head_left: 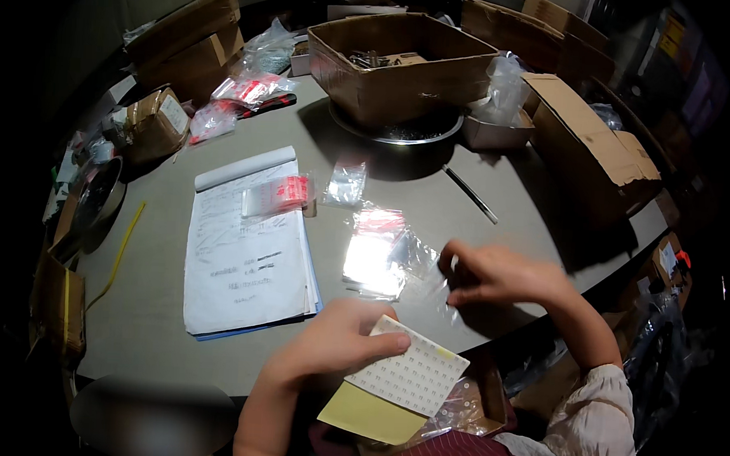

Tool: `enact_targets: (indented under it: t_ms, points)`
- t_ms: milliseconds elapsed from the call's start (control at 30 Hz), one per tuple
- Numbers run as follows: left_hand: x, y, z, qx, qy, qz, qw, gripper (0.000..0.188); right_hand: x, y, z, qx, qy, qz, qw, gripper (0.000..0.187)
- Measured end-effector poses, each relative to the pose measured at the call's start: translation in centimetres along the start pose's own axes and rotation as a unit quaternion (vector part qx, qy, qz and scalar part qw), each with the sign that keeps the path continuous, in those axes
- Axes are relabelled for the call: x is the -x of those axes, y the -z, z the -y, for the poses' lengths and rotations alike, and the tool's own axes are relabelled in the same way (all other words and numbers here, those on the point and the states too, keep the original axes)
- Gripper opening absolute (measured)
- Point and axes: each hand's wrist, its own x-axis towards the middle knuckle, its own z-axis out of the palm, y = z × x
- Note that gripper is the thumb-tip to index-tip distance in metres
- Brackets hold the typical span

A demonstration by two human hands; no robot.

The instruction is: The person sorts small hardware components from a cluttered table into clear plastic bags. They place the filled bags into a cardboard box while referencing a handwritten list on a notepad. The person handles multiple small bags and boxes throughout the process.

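My left hand [347, 334] grips a sheet of small stickers [411, 367], thumb on top. The sheet is white with rows of tiny printed labels, and a yellow backing part [372, 414] shows below it. My right hand [494, 276] is over the table's near right side, fingers curled together and slightly blurred; whatever they pinch is too small to make out. Close to its fingertips lie thin clear plastic bags [421, 260]. Beside them is a shiny stack of zip bags [376, 253] with red print. Another small clear bag [347, 182] lies farther back.
A notepad [247, 263] with a red-printed bag pack [276, 196] on it lies to the left. A black pen [470, 194] rests at right. Behind, a cardboard box [405, 90] of metal parts stands on a metal bowl [399, 136]. An open box [488, 400] with clear bags sits at my lap.
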Motion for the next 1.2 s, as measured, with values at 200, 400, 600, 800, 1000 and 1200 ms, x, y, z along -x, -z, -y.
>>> enact_targets:
  t_ms: [200,400,600,800,1000,1200]
  points:
    - [0.5,0.3,-1.8,0.111,0.024,-0.032,0.993,0.023,4.6,-0.4,1.7,-0.113,0.104,0.216,0.964,0.038]
    - [-0.5,-0.2,0.3,0.123,-0.019,-0.099,0.987,0.022,4.4,-0.3,1.2,-0.141,0.102,-0.055,0.983,0.027]
    - [-1.4,-0.8,1.4,0.034,-0.046,-0.154,0.986,0.024,1.3,-3.7,3.9,-0.081,0.215,-0.184,0.956,0.025]
    - [-1.4,-0.6,1.3,-0.084,-0.048,-0.177,0.979,0.034,0.0,-4.0,5.3,0.028,0.229,-0.248,0.941,0.021]
    - [-1.5,-0.6,1.0,-0.091,-0.045,-0.186,0.977,0.034,0.8,-5.6,6.6,0.176,0.219,-0.308,0.909,0.023]
    - [-1.6,-0.7,1.0,-0.08,-0.052,-0.208,0.974,0.036,0.4,-3.3,5.5,-0.013,0.21,-0.215,0.954,0.02]
